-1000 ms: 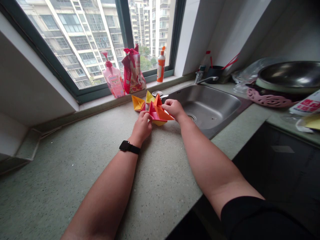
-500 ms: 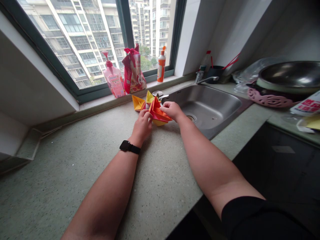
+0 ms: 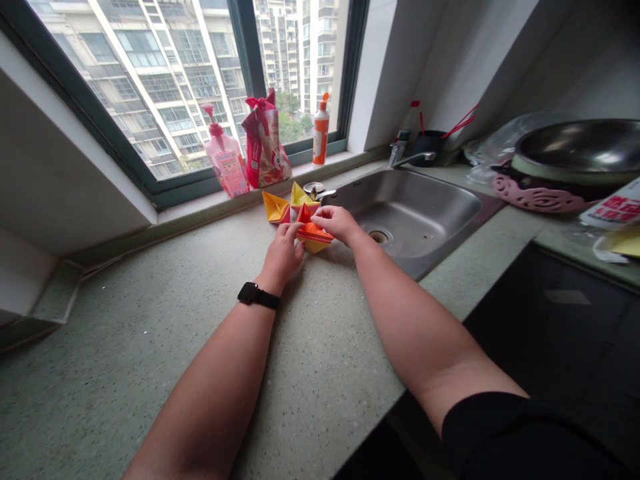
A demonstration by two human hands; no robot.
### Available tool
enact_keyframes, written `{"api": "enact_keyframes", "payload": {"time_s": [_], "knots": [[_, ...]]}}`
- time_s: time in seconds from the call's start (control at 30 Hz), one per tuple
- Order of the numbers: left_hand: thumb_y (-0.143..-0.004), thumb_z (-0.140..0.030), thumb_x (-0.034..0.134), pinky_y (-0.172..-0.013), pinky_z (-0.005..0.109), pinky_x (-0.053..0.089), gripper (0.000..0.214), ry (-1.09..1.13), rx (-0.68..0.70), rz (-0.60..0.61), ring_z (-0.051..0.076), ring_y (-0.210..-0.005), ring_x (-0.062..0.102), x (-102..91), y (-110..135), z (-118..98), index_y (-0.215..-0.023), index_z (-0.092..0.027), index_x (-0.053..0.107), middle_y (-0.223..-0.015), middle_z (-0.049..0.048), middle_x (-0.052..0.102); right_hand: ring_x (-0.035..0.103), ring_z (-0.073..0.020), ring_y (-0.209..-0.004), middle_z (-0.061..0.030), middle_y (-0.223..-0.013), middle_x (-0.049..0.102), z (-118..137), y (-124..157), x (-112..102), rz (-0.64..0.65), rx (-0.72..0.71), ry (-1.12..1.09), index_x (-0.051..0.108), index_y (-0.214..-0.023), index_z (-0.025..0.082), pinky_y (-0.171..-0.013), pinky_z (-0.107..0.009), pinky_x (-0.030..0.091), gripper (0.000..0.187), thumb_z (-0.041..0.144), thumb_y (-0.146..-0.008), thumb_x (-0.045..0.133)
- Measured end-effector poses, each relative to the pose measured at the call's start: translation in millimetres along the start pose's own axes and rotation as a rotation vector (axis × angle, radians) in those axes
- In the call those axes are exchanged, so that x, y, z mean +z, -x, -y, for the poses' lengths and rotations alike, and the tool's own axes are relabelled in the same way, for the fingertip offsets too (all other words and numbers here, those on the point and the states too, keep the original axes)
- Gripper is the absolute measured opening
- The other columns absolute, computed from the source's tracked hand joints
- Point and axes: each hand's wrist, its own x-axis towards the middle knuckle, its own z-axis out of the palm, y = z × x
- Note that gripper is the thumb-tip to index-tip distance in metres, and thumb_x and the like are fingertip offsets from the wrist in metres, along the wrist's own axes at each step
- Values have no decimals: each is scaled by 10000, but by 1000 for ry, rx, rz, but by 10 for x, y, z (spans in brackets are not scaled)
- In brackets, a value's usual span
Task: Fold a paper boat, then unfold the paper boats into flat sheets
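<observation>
Both my hands are at a folded orange-red paper boat [image 3: 315, 232], low over the countertop near the sink. My left hand [image 3: 284, 255], with a black watch on its wrist, pinches the boat's left side. My right hand [image 3: 339, 223] pinches its right upper part between thumb and finger. Yellow paper shows under the boat; whether it belongs to it I cannot tell. Just behind stand an orange-yellow paper boat [image 3: 276, 208] and a yellow paper boat [image 3: 301, 195], the latter partly hidden by the front one.
A steel sink [image 3: 420, 200] with a tap [image 3: 415, 158] lies to the right. On the window ledge stand a pink pump bottle [image 3: 227, 163], a red bag [image 3: 267, 143] and an orange bottle [image 3: 321, 133]. A metal basin [image 3: 580, 147] rests at far right on the speckled countertop [image 3: 200, 320].
The orange-red paper boat has shifted slightly left and looks less tilted. My right hand has moved left with it, while my left hand has stayed almost in place.
</observation>
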Motion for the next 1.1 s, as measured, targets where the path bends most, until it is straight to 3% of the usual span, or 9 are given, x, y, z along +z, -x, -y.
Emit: {"api": "enact_keyframes", "payload": {"time_s": [0.27,0.43,0.57,0.67,0.87,1.1], "knots": [[-956,-202,696,-952,410,616,162,-50,-53,-2,242,-994,718,-18,1,39,-1112,-233,729,-1173,97,695,654,-181,-708,-22,-727,740,-70,9,36,48,-11,-40,718,-726,194,-683,-292,517,204,332,-669,856],[-960,-266,728,-864,390,595,136,-156,-118,25,251,-907,720,-86,13,63,-1076,-246,797,-1067,84,756,636,-157,-677,-16,-714,735,-92,-13,71,90,-26,-50,732,-705,177,-664,-276,488,169,323,-703,819],[-933,-252,760,-898,353,574,153,-194,-172,57,241,-932,729,-151,22,98,-1063,-235,839,-1051,82,787,629,-155,-676,-8,-707,733,-107,-29,115,73,-45,15,756,-723,176,-662,-276,457,182,348,-754,807],[-938,-216,737,-937,336,562,173,-195,-224,100,235,-964,736,-159,15,118,-1066,-230,852,-1049,75,812,632,-166,-706,-3,-719,734,-129,-31,130,-36,-96,57,762,-741,182,-692,-285,446,234,398,-830,755],[-1012,-226,633,-984,348,556,277,-181,-258,88,248,-1064,736,-72,-40,144,-1195,-221,840,-1173,102,810,632,-203,-763,-27,-747,740,-198,-19,109,-440,-65,71,735,-762,198,-727,-305,440,351,446,-957,581],[-1025,-341,647,-958,358,536,317,-227,-210,110,260,-1056,717,-24,-60,192,-1286,-267,812,-1180,91,780,660,-223,-809,-59,-851,786,-272,-48,146,-525,-7,109,735,-799,214,-749,-318,442,357,447,-983,537]]}}
